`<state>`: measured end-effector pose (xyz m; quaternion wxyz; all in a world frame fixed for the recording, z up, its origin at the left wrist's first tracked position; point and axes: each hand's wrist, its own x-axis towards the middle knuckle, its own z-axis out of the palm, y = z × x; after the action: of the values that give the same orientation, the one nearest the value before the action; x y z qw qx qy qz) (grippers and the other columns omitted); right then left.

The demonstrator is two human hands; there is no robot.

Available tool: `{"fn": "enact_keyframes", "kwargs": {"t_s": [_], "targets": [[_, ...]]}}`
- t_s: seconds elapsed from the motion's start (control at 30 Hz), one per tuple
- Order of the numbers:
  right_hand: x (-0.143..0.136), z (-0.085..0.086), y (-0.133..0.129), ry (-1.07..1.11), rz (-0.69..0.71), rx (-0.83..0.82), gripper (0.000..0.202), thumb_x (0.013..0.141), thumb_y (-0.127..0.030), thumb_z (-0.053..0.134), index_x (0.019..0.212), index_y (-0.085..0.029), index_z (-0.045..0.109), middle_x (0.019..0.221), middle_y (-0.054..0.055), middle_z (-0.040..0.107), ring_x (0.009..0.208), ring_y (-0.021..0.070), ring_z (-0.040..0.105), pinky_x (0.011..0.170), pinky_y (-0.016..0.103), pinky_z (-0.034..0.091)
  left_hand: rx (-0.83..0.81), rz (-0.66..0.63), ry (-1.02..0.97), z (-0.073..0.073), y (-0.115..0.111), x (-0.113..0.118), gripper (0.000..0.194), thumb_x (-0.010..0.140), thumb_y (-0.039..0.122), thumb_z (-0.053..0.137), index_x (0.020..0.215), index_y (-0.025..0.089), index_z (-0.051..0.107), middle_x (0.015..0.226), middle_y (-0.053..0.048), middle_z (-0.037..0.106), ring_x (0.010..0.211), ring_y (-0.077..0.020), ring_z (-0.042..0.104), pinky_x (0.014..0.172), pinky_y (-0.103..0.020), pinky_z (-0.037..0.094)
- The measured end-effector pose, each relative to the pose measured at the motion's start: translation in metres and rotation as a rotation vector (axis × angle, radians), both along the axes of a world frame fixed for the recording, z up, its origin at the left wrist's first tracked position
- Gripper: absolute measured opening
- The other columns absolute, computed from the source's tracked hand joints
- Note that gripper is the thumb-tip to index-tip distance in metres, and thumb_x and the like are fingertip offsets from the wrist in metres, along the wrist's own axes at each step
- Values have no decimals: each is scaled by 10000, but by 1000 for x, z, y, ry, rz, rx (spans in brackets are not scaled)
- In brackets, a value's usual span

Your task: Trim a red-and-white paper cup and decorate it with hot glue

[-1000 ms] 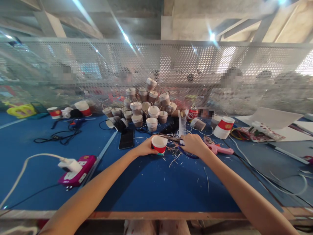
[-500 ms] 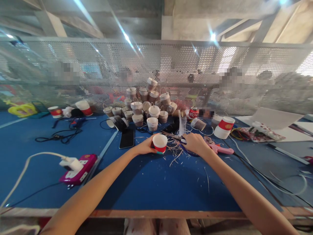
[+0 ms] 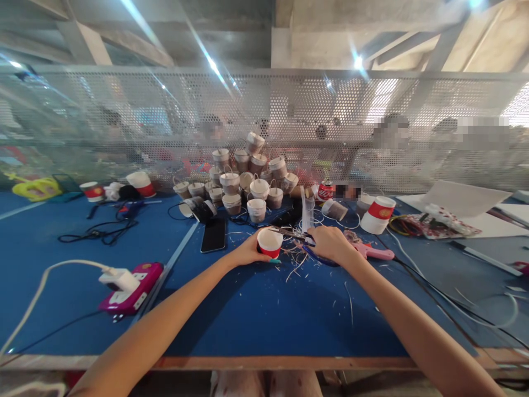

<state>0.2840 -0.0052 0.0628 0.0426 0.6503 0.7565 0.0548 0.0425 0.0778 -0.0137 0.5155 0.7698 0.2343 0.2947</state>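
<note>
Here's the left hand [image 3: 248,250] curled round a small red-and-white paper cup [image 3: 270,242], mouth up, mid-way along the blue tabletop [image 3: 264,314], and the right hand [image 3: 329,242] grips blue-handled metal scissors [image 3: 296,236], blades at the cup's far rim, contact hard to tell. Good scissor work wants light, steady pressure and left fingertips clear of those blades.

Black phone [image 3: 213,235] flat on blue counter [image 3: 268,320] — purple power strip [image 3: 136,290] nearer the front edge, white plug [image 3: 124,279] in it. Red drink can [image 3: 325,191] I see upright farther back, yellow item [image 3: 37,188] at far left, perforated screen [image 3: 165,105] behind — lit lamps [image 3: 212,64] overhead.
</note>
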Motion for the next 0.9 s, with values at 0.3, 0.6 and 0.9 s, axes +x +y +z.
{"fn": "enact_keyframes", "kwargs": {"t_s": [0.3,0.6,0.9], "targets": [[-6,0,-1,15,-2,4,646,864,-638,266,1057,-155,648,932,165,698,866,290,667,703,352,466,2,-50,-1,0,5,-3,881,562,201,806,1315,178,350,1300,-151,510,1222,-286,461,1046,-478,296],[-9,0,-2,12,10,11,594,872,-616,294,1017,-179,669,909,145,708,838,259,678,700,318,472,-44,-91,27,0,10,-6,920,542,225,819,1322,185,333,1266,-140,526,1207,-289,467,1031,-485,309],[-2,1,-1,12,-15,66,625,863,-643,260,1036,-162,620,942,144,697,859,280,666,692,333,457,-91,-67,43,-2,7,-8,1049,543,228,807,1406,224,210,1393,-153,399,1309,-317,352,1067,-497,267]]}}
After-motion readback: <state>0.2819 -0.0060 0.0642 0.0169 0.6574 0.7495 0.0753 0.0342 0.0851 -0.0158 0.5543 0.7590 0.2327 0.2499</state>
